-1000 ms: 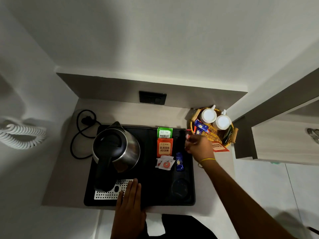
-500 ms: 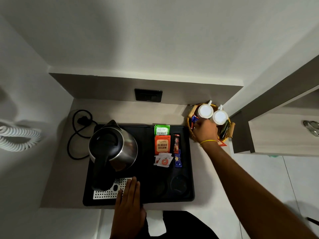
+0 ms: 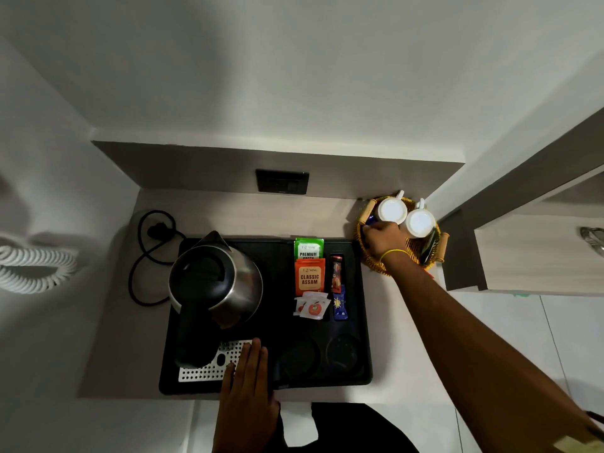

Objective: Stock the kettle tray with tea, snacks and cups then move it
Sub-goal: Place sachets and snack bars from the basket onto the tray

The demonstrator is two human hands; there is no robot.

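The black kettle tray (image 3: 281, 299) lies on the counter with a steel kettle (image 3: 215, 282) on its left half. To the right lie a green tea packet (image 3: 309, 248), an orange Classic Assam packet (image 3: 310, 277), white sachets (image 3: 312, 307), a red snack stick (image 3: 336, 273) and a blue sachet (image 3: 340, 307). Two white cups (image 3: 392, 210) stand in a wicker basket (image 3: 376, 266) right of the tray. My right hand (image 3: 384, 238) reaches into the basket's left side, fingers curled down by something blue; the grip is hidden. My left hand (image 3: 248, 371) rests flat on the tray's front edge.
Two round recesses (image 3: 299, 356) sit bare in the tray's front right. The kettle's black cord and plug (image 3: 153, 237) loop on the counter at the left. A wall socket (image 3: 282, 181) is behind the tray. A coiled white cord (image 3: 32, 266) hangs at far left.
The red snack stick now lies on the tray beside the Assam packet. My right hand went from the tray back into the basket. My left hand stayed put.
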